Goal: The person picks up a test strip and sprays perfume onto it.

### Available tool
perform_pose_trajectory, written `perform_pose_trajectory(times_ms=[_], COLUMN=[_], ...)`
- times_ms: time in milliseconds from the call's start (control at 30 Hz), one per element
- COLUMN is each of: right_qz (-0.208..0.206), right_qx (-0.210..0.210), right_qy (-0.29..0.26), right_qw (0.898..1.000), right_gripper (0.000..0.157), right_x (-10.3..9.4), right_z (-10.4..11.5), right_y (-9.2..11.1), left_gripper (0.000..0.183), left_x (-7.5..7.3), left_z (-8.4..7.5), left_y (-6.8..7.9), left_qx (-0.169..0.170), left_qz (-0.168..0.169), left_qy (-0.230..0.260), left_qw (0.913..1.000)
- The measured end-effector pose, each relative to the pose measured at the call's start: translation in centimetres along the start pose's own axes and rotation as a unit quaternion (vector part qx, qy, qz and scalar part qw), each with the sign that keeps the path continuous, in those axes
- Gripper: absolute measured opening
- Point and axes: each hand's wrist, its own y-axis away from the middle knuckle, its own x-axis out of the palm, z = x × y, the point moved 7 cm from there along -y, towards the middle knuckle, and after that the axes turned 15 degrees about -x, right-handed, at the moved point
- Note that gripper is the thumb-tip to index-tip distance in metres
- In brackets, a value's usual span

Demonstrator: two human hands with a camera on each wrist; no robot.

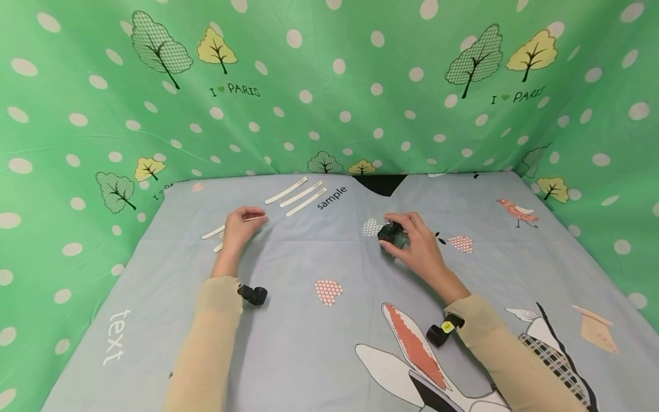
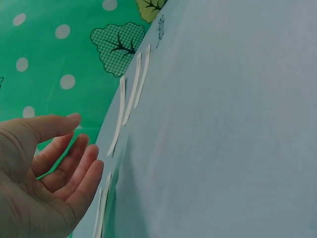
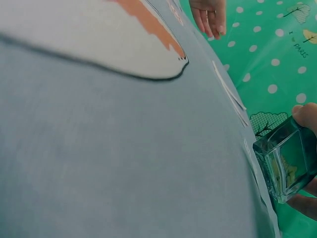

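Note:
My right hand (image 1: 418, 247) grips a dark green glass bottle (image 1: 393, 236), thumb on one side and fingers on the other, on the right half of the table. In the right wrist view the bottle (image 3: 285, 161) shows as a square, clear-walled block, tilted. My left hand (image 1: 244, 226) hovers over the left part of the table, fingers loosely bent, nothing between them in the left wrist view. Beneath it lie two white paper strips (image 1: 212, 233), partly hidden by the hand. Three more white strips (image 1: 304, 194) lie side by side just beyond it.
A grey-blue cloth (image 1: 288, 332) printed with hearts, a bird and a rabbit covers the table. Green dotted curtains (image 1: 329, 86) hang along the back and both sides. Each wrist wears a small black camera (image 1: 253, 294).

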Motion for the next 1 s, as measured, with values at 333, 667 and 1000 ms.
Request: perform_pose_trajectory(times_ms=[333,667,1000], right_qz=[0.0,0.0,-0.002], right_qx=[-0.001,0.003,0.001], right_qy=[-0.002,-0.003,-0.002], right_qw=[1.0,1.0,1.0], right_gripper=[0.057,0.057,0.057], right_x=[0.1,0.2,0.2], right_z=[-0.1,-0.2,-0.2], right_y=[0.1,0.1,0.1], left_gripper=[0.035,0.036,0.035], left_x=[1.7,3.2,4.5], left_z=[-0.5,-0.7,-1.2], left_y=[-0.6,-1.2,-1.6], left_qx=[0.01,0.015,0.012], left_qz=[0.015,0.02,0.014], left_qy=[0.025,0.042,0.034], left_qw=[0.9995,0.9988,0.9992])
